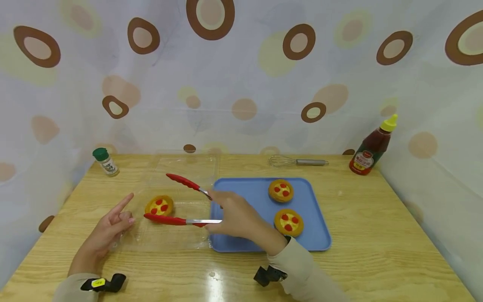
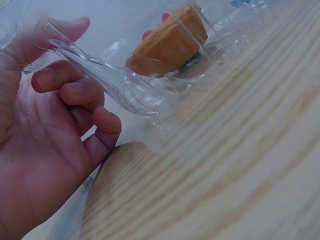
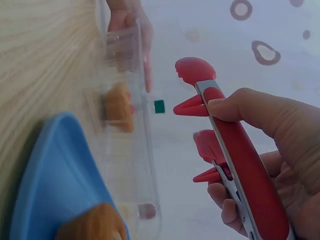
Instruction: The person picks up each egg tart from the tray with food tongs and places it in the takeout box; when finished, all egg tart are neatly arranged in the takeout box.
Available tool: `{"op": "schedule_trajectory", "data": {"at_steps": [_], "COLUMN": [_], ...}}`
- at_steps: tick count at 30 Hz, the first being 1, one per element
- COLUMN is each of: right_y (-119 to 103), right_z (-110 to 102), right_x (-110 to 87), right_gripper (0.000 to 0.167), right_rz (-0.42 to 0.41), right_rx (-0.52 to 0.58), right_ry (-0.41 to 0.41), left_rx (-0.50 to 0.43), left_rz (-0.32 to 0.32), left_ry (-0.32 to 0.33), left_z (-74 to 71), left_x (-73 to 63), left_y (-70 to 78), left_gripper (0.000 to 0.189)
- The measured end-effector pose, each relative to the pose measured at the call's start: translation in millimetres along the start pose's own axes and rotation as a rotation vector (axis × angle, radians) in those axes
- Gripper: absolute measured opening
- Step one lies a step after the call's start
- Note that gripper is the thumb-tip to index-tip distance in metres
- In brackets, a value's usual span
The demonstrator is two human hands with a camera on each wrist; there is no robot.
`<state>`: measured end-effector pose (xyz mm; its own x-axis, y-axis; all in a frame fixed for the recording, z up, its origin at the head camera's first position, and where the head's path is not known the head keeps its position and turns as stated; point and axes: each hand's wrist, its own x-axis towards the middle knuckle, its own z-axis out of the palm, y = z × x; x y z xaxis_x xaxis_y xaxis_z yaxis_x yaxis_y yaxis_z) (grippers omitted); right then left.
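Note:
My right hand (image 1: 237, 216) grips a pair of tongs (image 3: 245, 165) with red tips and red grips, thumb on one arm and fingers round the other. The tongs' arms are spread apart, with nothing between the tips, above the clear plastic container (image 1: 188, 239). One mini pizza (image 1: 159, 204) with red toppings sits in the container's left part; the lower red tip overlaps its edge in the head view. At the container's left side, my left hand (image 1: 109, 230) pinches the rim between thumb and curled fingers, index finger stretched out. The container's lid stands raised at the back.
Right of the container lies a blue tray (image 1: 245, 188) with two mini pizzas (image 1: 288, 222) along its right side. Behind it is a whisk (image 1: 302, 162). A green-capped shaker (image 1: 106, 162) stands at back left, a red sauce bottle (image 1: 370, 149) with yellow cap at back right.

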<state>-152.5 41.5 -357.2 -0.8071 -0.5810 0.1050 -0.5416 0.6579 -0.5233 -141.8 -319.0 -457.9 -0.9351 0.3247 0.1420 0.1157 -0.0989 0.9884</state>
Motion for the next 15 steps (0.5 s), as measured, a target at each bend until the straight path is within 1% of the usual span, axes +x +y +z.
{"op": "schedule_trajectory", "data": {"at_steps": [4,6,8,10,12,15], "right_y": [11.3,19.9,29.2,40.0,50.7,65.9], "right_z": [-12.1,-16.6,-21.1,-25.0,-29.5,-37.4], "right_x": [-12.9,-20.5,-28.7,-36.5,-44.3,-55.4], "right_gripper": [0.081,0.081,0.081,0.081,0.081,0.080], "right_rz": [0.038,0.061,0.065,0.060,0.057,0.074], "right_rx": [0.038,0.075,0.095,0.093,0.055,0.017], "right_ry": [0.034,0.049,0.074,0.108,0.145,0.198], "left_rx": [-0.007,-0.007,-0.009,-0.016,-0.023,-0.034], "left_rz": [-0.001,0.002,0.005,0.011,0.012,0.014], "left_ry": [0.009,0.007,0.005,-0.004,-0.009,-0.015], "left_z": [0.4,0.6,0.5,0.6,0.4,0.8], "left_x": [-1.0,-1.4,-1.9,-2.2,-2.2,-1.5], "left_y": [-1.3,-1.4,-1.1,-0.8,-0.3,0.2], "left_gripper": [0.070,0.070,0.070,0.070,0.070,0.070]}}
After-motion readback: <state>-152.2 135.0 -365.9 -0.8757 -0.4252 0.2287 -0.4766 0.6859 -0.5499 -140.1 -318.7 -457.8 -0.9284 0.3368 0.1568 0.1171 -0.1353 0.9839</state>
